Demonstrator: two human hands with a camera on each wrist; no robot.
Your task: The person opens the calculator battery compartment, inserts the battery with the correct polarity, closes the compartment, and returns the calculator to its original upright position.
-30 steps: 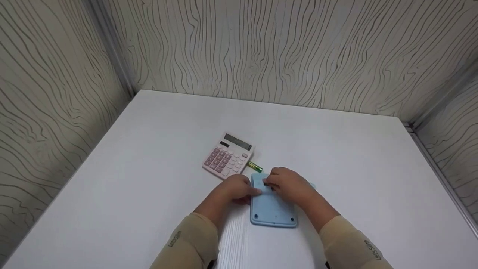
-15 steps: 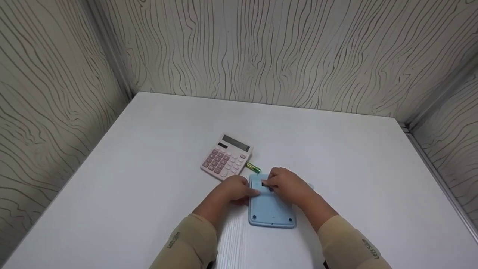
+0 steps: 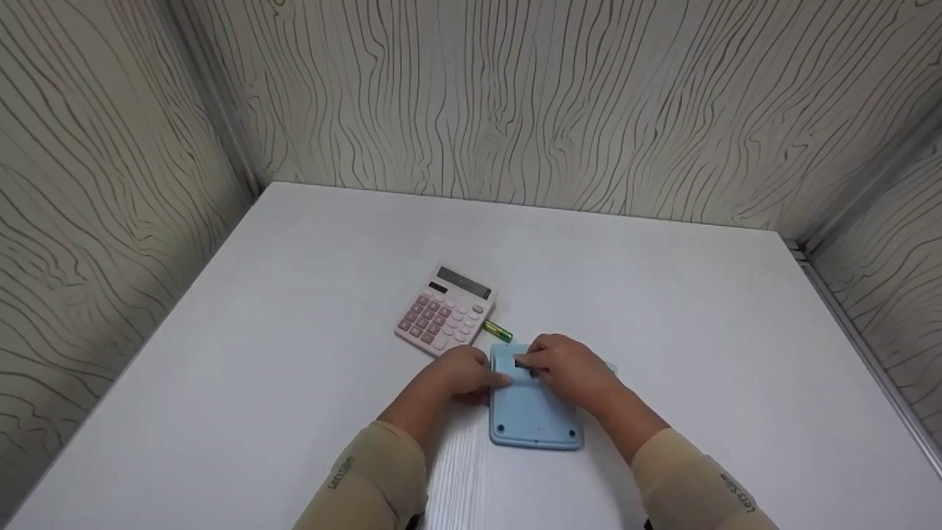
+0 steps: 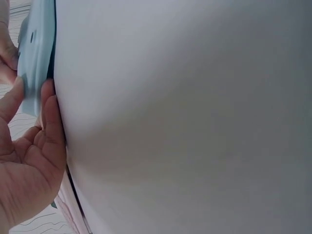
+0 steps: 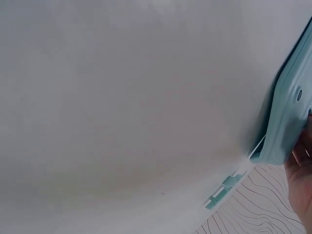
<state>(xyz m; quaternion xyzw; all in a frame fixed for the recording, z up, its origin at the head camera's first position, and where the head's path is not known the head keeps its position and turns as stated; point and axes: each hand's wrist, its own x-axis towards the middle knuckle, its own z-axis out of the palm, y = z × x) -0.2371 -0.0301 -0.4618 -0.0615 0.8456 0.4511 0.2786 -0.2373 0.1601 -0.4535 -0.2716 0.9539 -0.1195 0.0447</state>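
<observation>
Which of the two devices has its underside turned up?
The blue device: its back faces upward, whereas the pink calculator lies face up, keys and display showing.

The head view looks forward and down from above the near side of the surface point(image 3: 331, 294), far enough back to take in its far edge and both far corners. The left wrist view sits low and close, turned sideways, with the patterned wall point(image 3: 478, 96) along its left. The right wrist view, also low, near and tilted, has that wall at lower right. All three share the light-blue calculator point(image 3: 537, 408); head and left wrist also share the pink calculator point(image 3: 445, 309).
</observation>
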